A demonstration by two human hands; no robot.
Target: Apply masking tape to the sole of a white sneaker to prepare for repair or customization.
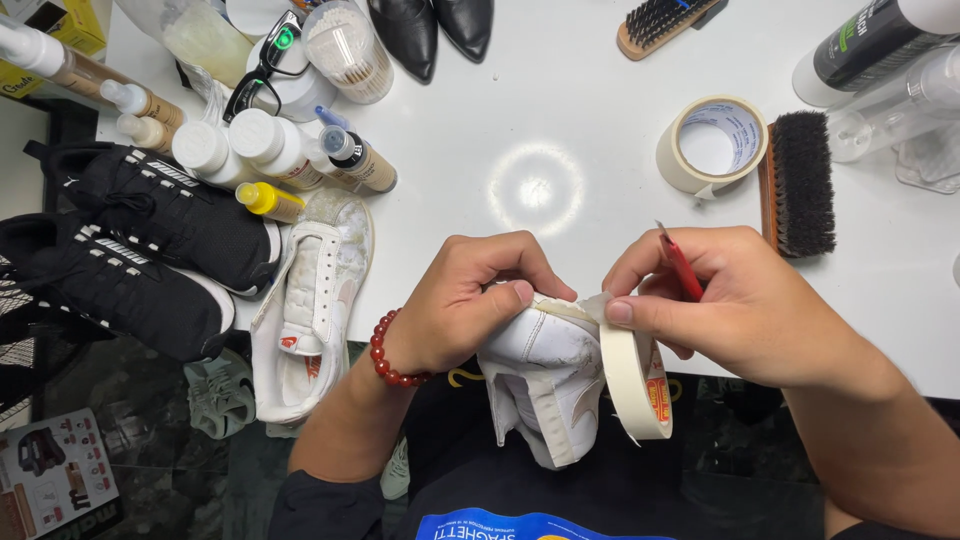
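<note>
A white sneaker [545,385] is held over my lap at the table's front edge. My left hand [470,295] grips its toe, thumb pressed on top, with a red bead bracelet [385,355] on the wrist. My right hand [730,300] holds a roll of cream masking tape [635,380] and presses its loose end against the sneaker's edge with the thumb. A thin red tool [682,265] is tucked between the fingers of the same hand.
A second white sneaker [315,310] lies left, beside two black sneakers [130,250]. Several bottles [270,145] stand behind them. Another tape roll [712,145], a dark brush [800,185], a wooden brush [660,22] and black pointed shoes [430,28] sit on the white table [560,100].
</note>
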